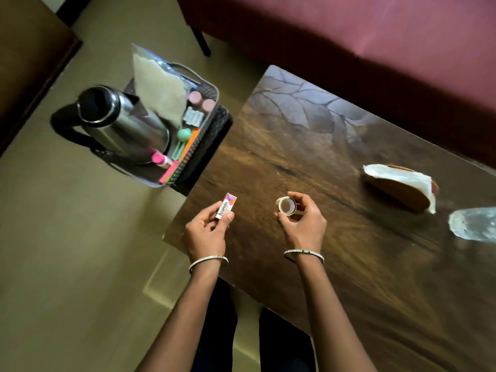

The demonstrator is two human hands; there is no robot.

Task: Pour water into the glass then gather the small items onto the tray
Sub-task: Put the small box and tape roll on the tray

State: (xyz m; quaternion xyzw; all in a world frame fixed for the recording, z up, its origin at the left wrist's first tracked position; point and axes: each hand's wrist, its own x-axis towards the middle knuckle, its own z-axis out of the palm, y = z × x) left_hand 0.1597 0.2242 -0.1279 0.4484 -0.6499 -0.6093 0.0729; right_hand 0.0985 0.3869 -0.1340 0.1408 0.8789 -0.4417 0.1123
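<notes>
My left hand (206,229) holds a small white and pink box (226,209) marked "camlin" over the near left corner of the dark wooden table (308,157). My right hand (302,218) grips a small roll of clear tape (285,205) just to the right of it. The dark tray (204,124) stands on a low stool left of the table. It holds a steel kettle (120,122), a clear plastic bag (158,87), pink caps, a green egg-shaped piece and bright sticky notes. A glass (475,224) shows at the right edge, blurred.
A brown wooden piece wrapped in white plastic (400,186) lies on the table's right side. A maroon sofa (349,30) runs along the far edge. Tan floor (67,251) lies to the left, and my legs are below the table's near edge.
</notes>
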